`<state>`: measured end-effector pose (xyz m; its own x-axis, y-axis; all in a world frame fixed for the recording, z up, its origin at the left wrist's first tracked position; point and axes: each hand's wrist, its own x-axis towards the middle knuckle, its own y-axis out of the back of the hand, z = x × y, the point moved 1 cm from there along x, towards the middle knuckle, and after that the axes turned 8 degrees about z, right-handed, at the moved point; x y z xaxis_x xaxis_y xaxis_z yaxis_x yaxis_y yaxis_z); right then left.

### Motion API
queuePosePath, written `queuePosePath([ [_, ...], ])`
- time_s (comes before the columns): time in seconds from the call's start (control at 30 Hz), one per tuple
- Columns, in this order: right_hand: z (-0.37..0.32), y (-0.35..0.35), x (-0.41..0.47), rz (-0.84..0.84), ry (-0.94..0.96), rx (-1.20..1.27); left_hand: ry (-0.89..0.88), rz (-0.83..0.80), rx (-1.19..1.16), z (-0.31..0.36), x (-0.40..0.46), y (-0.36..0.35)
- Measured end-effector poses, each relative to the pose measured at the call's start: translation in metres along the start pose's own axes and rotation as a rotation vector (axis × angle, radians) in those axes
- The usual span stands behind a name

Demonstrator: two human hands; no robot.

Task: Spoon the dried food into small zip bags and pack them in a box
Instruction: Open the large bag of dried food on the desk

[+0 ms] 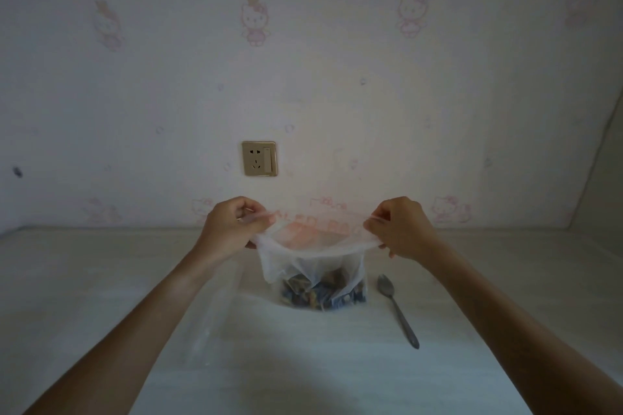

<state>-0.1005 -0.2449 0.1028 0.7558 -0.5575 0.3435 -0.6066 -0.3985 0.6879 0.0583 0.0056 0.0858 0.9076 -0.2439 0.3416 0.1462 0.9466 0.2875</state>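
Note:
A clear zip bag [313,246] with red lettering stands upright on the white table [101,280], its mouth pulled wide. Dark dried food [322,291] lies in its bottom. My left hand [231,227] pinches the bag's left top edge and my right hand [399,227] pinches the right top edge, both held above the table. A metal spoon [396,308] lies on the table just right of the bag, bowl towards the wall.
A clear plastic sheet or flat bag [215,317] lies on the table left of and under the bag. The wall behind carries a gold socket plate [259,158]. A side panel [603,172] rises at the right.

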Motion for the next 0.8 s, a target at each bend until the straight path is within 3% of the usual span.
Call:
queuePosePath([
  [0.13,0.001,0.005,-0.003,0.104,-0.022,0.048,-0.063,0.055,0.373,-0.007,-0.003,0.006],
  [0.17,0.002,0.005,-0.004,0.12,-0.036,0.053,-0.048,0.052,0.378,-0.009,-0.004,0.007],
  [0.3,0.007,0.006,-0.007,0.2,-0.133,0.201,0.264,-0.044,-0.141,-0.006,-0.006,0.006],
  [0.4,0.012,0.008,-0.009,0.172,-0.312,0.646,0.457,-0.17,-0.565,0.0,-0.006,0.004],
  [0.53,0.019,0.003,-0.011,0.056,-0.492,1.121,0.629,-0.23,-0.904,0.001,-0.007,-0.004],
  [0.67,0.022,-0.013,-0.014,-0.065,-0.595,1.441,0.744,-0.24,-1.094,-0.001,-0.01,-0.014],
  [0.8,0.023,-0.029,-0.013,-0.125,-0.706,1.551,0.781,-0.215,-0.999,-0.004,-0.016,-0.029],
])
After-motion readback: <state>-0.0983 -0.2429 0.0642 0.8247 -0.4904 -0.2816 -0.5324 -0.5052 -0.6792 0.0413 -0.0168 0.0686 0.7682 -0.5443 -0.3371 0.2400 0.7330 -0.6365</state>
